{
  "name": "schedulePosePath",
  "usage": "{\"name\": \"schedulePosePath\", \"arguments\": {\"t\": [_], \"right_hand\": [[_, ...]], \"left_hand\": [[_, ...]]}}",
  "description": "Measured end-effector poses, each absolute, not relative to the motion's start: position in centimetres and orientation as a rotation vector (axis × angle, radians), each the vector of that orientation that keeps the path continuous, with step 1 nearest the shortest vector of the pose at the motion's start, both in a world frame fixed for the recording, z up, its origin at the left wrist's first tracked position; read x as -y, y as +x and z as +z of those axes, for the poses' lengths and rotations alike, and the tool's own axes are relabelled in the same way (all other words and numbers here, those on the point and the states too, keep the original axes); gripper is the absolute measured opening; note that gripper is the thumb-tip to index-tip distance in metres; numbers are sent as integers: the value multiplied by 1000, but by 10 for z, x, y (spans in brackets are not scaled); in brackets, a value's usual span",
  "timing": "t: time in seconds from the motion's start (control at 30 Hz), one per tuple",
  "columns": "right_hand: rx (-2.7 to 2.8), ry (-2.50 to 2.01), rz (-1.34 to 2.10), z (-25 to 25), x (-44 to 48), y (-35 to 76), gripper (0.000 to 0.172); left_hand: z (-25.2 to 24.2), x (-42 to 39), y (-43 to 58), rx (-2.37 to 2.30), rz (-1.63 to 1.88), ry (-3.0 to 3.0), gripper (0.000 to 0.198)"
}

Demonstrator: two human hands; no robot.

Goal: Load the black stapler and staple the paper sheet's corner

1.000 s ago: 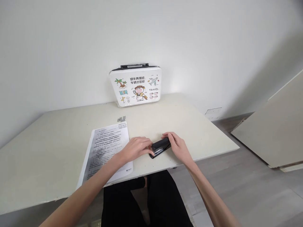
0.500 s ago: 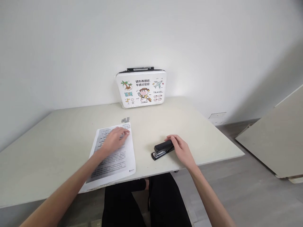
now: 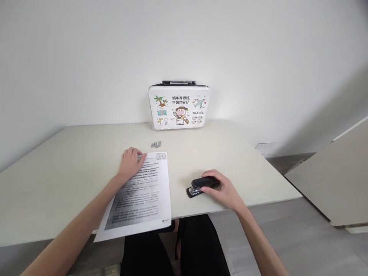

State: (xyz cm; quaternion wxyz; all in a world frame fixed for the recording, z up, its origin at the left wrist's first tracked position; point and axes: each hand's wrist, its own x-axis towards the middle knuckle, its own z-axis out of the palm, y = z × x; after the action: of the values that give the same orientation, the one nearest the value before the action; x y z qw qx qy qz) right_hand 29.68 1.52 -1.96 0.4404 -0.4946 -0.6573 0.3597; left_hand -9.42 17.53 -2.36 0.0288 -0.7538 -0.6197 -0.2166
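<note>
My left hand [image 3: 130,163] grips the printed paper [image 3: 149,191] at its top left part, thumb on the upper face and fingers curled at the far edge. The sheet lies on the table with its bottom edge reaching past the front edge. To the right, my right hand [image 3: 225,189] is closed around the rear of a black stapler [image 3: 201,185], thumb on the near side and fingers over the far side. The stapler rests on the table, its front end pointing left. Several small grey staple strips [image 3: 156,144] lie just beyond the paper's top edge.
A white case [image 3: 179,107] with cartoon prints and a black handle stands upright against the wall at the back of the pale table [image 3: 71,172]. My legs [image 3: 198,245] are below the front edge. A pale panel [image 3: 330,176] stands on the floor at right.
My left hand has shifted left to the paper's upper left part, and the sheet has moved a little toward me. My right hand has wrapped its thumb around the stapler's near side.
</note>
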Motion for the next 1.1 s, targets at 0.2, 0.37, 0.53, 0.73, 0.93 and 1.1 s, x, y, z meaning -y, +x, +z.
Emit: {"name": "schedulePosePath", "arguments": {"t": [0.2, 0.37, 0.53, 0.73, 0.93, 1.1], "right_hand": [[1655, -1230, 897, -26, -14, 297, 34], [1655, -1277, 888, -25, -15, 297, 32], [1666, -1297, 854, -27, -13, 295, 30], [1664, -1310, 825, -30, -13, 293, 32], [1659, -1334, 788, -30, -12, 292, 32], [1643, -1356, 768, -30, -11, 291, 34]], "left_hand": [[-27, -151, -76, 1937, -818, -2557, 47], [-19, -130, -62, 2032, -830, -2712, 49], [-20, -110, -51, 1968, -895, -2827, 47], [-24, -87, -33, 1949, -918, -2820, 44], [-25, -67, -19, 1968, -973, -2734, 39], [-31, -62, -16, 1973, -973, -2654, 31]]}}
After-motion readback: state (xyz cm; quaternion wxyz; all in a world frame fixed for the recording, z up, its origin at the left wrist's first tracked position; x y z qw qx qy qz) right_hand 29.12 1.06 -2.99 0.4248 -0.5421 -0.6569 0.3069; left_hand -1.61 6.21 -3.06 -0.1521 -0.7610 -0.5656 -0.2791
